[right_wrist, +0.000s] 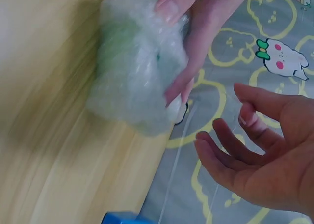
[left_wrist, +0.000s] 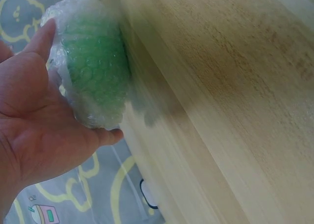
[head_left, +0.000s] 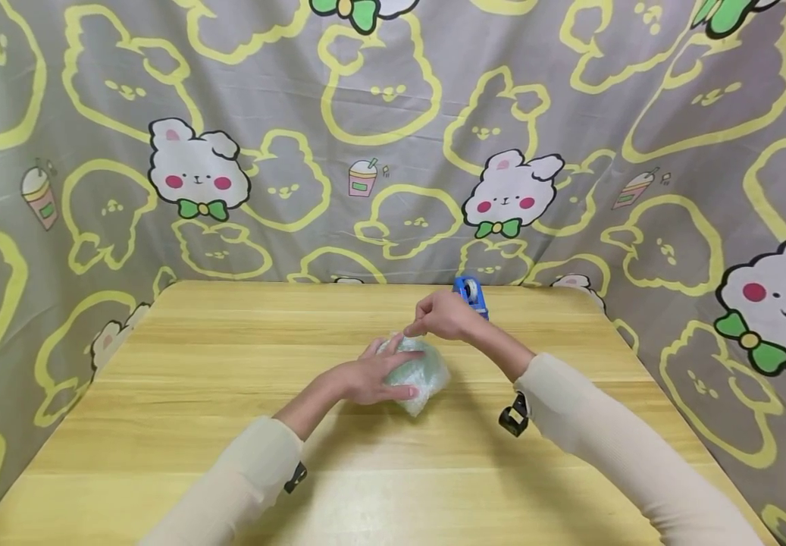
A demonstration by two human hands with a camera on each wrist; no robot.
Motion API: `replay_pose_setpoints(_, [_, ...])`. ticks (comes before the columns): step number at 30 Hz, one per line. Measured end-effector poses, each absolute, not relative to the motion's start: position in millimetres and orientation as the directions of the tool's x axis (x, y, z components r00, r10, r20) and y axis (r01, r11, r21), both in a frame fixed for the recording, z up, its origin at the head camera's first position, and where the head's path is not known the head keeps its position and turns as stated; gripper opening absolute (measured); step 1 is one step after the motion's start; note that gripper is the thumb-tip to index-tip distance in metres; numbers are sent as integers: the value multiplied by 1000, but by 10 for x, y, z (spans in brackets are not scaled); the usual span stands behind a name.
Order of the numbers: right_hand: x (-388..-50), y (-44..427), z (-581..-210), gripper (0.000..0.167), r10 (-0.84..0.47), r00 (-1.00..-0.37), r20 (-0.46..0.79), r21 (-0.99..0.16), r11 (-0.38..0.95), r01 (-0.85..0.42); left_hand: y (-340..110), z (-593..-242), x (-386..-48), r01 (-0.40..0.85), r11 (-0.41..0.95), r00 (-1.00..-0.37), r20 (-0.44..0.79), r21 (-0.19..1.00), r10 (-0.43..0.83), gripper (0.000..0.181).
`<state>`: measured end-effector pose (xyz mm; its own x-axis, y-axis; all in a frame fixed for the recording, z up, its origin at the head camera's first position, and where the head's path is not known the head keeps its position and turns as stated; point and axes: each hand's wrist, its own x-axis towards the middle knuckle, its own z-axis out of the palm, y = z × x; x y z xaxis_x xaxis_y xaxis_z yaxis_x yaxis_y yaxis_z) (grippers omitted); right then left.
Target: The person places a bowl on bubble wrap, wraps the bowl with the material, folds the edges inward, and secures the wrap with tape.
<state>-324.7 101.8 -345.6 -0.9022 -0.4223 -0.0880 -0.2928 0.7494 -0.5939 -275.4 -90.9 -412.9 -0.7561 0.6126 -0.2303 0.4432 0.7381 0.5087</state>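
Note:
A rounded green object in clear bubble wrap sits on the wooden table. My left hand grips it, with fingers across its top and the thumb against the near side. The left wrist view shows the green through the bubble wrap. My right hand is raised just beyond the package, its fingers curled and its thumb near the index fingertip. From the right wrist view, the right hand is apart from the package, with nothing visible between its fingertips; something thin and clear there would be hard to see.
A blue tape dispenser with a roll stands at the table's back edge, behind the right hand. The wooden table meets a grey patterned curtain at the back and sides.

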Motion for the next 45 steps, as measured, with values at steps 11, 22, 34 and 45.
replay_pose_setpoints(11, [-3338, 813, -3489, 29, -475, -851, -225, -563, 776, -285, -902, -4124, -2759, 447, 729, -748, -229, 519, 623, 68])
replay_pose_setpoints(22, [-3408, 820, -3486, 37, -467, -833, -296, -512, 814, -274, -901, -4096, -2751, 451, 727, -747, -227, 518, 625, 66])
replay_pose_setpoints(34, [-3515, 792, -3611, 40, -415, -867, -275, -265, 900, -346, -895, -4117, -2758, 447, 743, -748, -247, 497, 616, 66])
replay_pose_setpoints(45, [-3538, 758, -3665, 38, -319, -923, -215, -156, 944, -290, -901, -4124, -2752, 449, 752, -754, -246, 483, 609, 67])
